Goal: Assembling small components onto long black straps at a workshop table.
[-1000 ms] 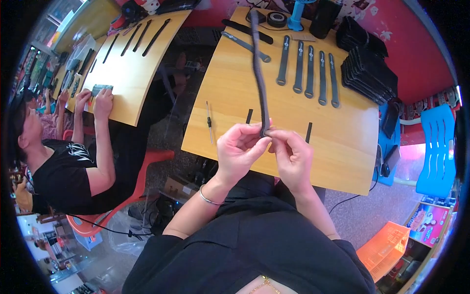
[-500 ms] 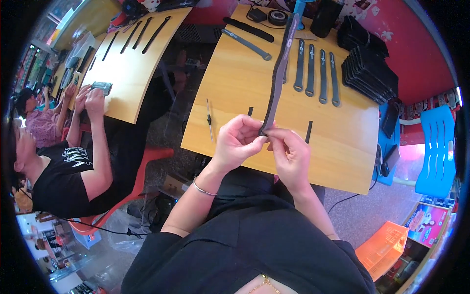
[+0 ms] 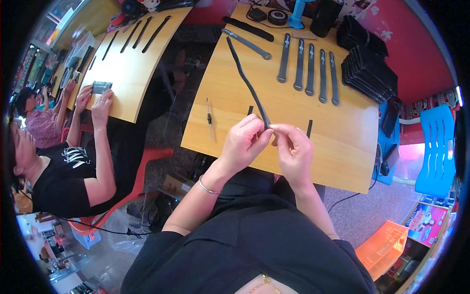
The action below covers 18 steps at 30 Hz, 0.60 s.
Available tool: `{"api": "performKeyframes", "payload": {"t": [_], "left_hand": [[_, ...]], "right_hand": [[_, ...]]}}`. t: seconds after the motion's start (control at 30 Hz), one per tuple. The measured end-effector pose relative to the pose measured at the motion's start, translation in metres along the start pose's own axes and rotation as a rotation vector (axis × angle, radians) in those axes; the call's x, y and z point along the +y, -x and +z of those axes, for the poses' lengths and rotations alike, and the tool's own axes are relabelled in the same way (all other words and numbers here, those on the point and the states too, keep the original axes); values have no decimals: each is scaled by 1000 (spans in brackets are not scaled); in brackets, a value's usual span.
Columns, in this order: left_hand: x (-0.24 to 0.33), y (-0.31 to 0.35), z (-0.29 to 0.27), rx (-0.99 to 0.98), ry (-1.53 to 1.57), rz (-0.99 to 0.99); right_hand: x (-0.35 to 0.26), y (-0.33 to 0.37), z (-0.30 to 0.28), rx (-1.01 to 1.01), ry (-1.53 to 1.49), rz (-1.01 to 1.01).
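A long dark hook-and-loop strap [image 3: 248, 85] rises from my fingers, leaning up and to the left over the wooden table with its thin edge toward me. My left hand [image 3: 247, 140] is closed around its lower part. At the near end, my right hand [image 3: 293, 147] pinches the strap with thumb and forefinger, close to the left fingertips; what lies between the fingers is mostly hidden. Beyond my hands, several grey straps [image 3: 310, 71] with rounded ends lie side by side. Another grey strap [image 3: 248, 44] lies slanted at the far left, below a black strap [image 3: 248, 29].
On the wooden table [image 3: 338, 147], a thin screwdriver-like tool [image 3: 209, 120] lies left of my hands. Black strips [image 3: 309, 128] mark the surface. Folded black pieces [image 3: 369, 73] are stacked far right. A blue chair [image 3: 434, 147] stands right; a co-worker [image 3: 73, 166] sits at the left table.
The strap has swung left and turned edge-on, uncovering a grey strap in the row. My hands have shifted slightly right. The co-worker's hands have moved apart around a small dark object.
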<state>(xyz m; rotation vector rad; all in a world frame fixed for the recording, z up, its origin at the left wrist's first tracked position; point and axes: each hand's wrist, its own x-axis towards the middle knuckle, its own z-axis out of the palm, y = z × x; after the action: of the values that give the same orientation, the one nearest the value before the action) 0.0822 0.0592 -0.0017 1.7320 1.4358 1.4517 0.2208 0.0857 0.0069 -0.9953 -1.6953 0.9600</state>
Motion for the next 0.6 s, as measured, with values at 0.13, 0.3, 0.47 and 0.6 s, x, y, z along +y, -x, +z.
{"api": "performKeyframes", "payload": {"t": [0.13,0.3,0.47,0.6], "left_hand": [[-3,-6,-2,-71,-11,53],[-4,-1,-13,-162,36,87],[2,9,-17,-127,201,29],[11,17,-5,-41,464,-178]], "right_hand": [[3,-1,-1,24,-68,25],[1,-10,-18,45,-49,108],[-9,-12,-26,-200,-177,24],[-15,-13,-41,-424,-246,177]]}}
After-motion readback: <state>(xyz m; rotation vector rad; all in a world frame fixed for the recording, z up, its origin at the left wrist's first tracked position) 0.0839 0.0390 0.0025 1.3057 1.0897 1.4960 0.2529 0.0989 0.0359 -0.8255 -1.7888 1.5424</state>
